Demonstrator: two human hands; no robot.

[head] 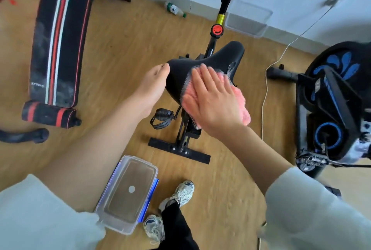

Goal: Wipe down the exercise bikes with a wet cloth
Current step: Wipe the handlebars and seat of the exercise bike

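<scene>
Here, mid-wipe on the saddle (212, 57) of the black exercise bike (185, 135): right hand (212, 97) flat, fingers straight, pressing the pink cloth (242, 107) down; left hand (154, 81) at the opposite edge, grip not discernible. Next, probably: sweeping toward the nose with steady pressure.

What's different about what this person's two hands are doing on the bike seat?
The left hand holds no cloth and grips the edge of the saddle, while the right hand has a pink cloth under it. The left hand's fingers curl round the edge, mostly hidden; the right hand's fingers lie straight and flat, pressing down. Both are on the same black saddle.
</scene>
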